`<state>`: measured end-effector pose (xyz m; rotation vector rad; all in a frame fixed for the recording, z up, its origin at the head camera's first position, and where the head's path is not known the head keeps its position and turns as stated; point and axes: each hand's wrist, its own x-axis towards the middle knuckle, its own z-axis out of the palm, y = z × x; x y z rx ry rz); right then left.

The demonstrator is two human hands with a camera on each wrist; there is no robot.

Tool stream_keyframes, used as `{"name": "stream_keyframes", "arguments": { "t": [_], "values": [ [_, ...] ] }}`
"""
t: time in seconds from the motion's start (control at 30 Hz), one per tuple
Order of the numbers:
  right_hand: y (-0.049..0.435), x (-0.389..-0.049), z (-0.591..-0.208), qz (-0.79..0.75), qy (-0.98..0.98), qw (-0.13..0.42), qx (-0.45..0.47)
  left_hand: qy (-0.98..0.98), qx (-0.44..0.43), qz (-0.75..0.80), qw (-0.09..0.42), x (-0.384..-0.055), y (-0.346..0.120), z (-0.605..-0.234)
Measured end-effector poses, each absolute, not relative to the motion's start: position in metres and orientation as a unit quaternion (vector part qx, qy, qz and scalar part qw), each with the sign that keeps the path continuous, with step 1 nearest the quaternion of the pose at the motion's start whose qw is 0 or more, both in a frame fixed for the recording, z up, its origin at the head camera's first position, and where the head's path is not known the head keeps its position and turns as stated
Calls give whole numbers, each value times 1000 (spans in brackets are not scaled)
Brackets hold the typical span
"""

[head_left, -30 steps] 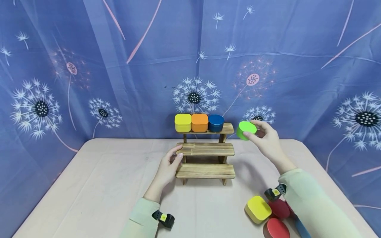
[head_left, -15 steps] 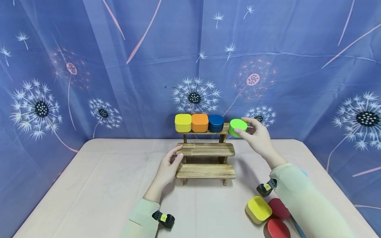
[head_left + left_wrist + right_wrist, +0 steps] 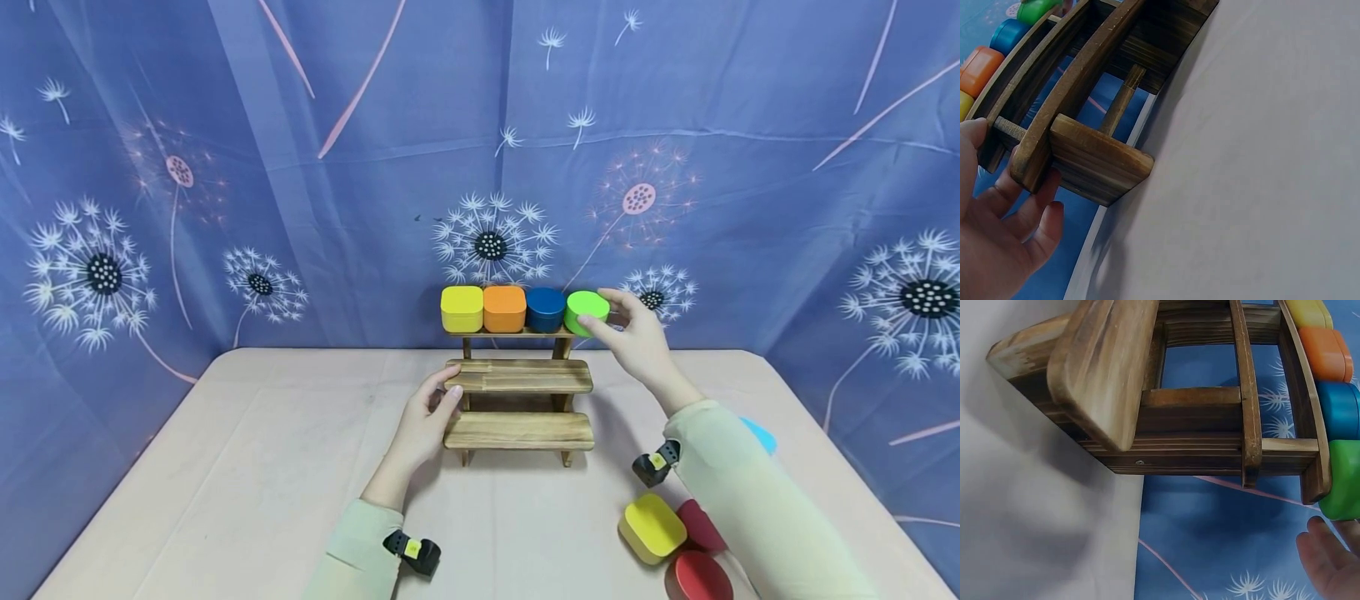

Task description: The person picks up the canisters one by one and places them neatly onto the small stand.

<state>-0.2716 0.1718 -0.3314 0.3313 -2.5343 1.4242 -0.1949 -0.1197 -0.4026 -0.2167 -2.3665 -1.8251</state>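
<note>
A three-tier wooden display stand (image 3: 517,377) stands on the table. My left hand (image 3: 417,423) grips the left end of its middle tier; in the left wrist view its fingers (image 3: 1035,215) curl around the wood. At the right end of the top tier, my right hand (image 3: 639,343) pinches a bright green round box (image 3: 587,302) between thumb and fingers. This box sits beside a dark blue round box (image 3: 545,310). Further left in the same row are an orange rounded-square box (image 3: 504,309) and a yellow one (image 3: 462,309). In the right wrist view the green box overhangs the tier's end slightly.
Near my right forearm lie another yellow box (image 3: 652,527), a red round box (image 3: 701,577) and a dark red one (image 3: 700,525), partly covered by the sleeve. A light blue piece (image 3: 760,436) shows beyond the sleeve. A blue dandelion-print curtain (image 3: 360,208) hangs behind the table.
My right hand has moved left with the green box, bringing it from beside the stand to the top tier's right end, next to the dark blue box. The left hand has stayed put.
</note>
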Motion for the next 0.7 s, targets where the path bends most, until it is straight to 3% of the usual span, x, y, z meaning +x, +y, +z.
{"name": "stream_keyframes", "arguments": {
  "t": [0.7],
  "values": [
    [175,-274,-330,453,-877,98,128,-786,-70,-610,70,-197,-120,-405]
  ]
}}
